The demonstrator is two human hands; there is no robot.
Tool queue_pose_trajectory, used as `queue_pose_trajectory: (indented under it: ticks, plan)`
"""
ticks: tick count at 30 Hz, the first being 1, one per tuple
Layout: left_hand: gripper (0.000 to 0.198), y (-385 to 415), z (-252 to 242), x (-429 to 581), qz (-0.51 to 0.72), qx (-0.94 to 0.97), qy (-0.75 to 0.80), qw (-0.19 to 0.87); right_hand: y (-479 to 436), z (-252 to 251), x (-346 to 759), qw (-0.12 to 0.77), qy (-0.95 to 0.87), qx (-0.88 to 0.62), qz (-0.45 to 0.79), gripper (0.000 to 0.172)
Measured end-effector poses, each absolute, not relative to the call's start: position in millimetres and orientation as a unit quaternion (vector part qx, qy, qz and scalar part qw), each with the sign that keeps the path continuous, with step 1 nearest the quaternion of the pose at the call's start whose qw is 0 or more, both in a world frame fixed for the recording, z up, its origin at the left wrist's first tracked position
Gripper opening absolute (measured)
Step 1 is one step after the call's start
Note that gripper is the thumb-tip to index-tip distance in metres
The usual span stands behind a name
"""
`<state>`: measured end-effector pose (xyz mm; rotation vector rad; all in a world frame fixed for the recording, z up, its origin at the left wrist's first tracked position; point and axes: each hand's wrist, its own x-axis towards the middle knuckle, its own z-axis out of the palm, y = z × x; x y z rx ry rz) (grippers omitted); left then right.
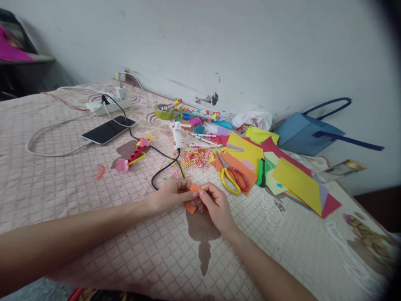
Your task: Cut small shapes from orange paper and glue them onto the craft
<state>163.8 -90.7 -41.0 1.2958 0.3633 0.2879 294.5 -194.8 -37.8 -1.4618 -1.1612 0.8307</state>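
Note:
Both of my hands meet over the near middle of the table around a small piece of orange paper (189, 207). My left hand (173, 193) pinches the paper between thumb and fingers from the left. From the right, my right hand (216, 205) has its thumb and fingertips closed on the same piece, and the two thumbs nearly touch. Part of the paper shows above the thumbs and part below; the rest is hidden by the fingers. Just beyond the hands lie small coloured paper scraps (196, 162) and the black cord (156, 172) of a white glue gun (176, 136).
Scissors (233, 177), a green box cutter (261, 172) and coloured paper sheets (297, 184) lie to the right, with white string (272, 207). A blue bag (307, 133) stands behind. At left are a tablet (108, 130), a power strip (109, 105) and a pink-and-red craft piece (134, 154).

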Motion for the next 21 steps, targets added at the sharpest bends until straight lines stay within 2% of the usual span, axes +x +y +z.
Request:
queue_pose_trajectory:
  ticks: [9, 15, 21]
  plan:
    - [0.023, -91.5, -34.6, 163.9, 0.133, 0.588, 0.157, 0.783, -194.7, -39.0, 295.1, 0.519, -0.491, -0.607, 0.348, 0.023]
    - [0.026, -89.1, -37.3, 163.2, 0.139, 0.599, 0.147, 0.775, -194.3, -39.2, 292.7, 0.540, -0.470, -0.595, 0.365, 0.035]
    - [0.028, -87.6, -39.3, 163.4, 0.135, 0.612, 0.160, 0.763, -192.8, -42.4, 293.1, 0.550, -0.462, -0.583, 0.380, 0.037]
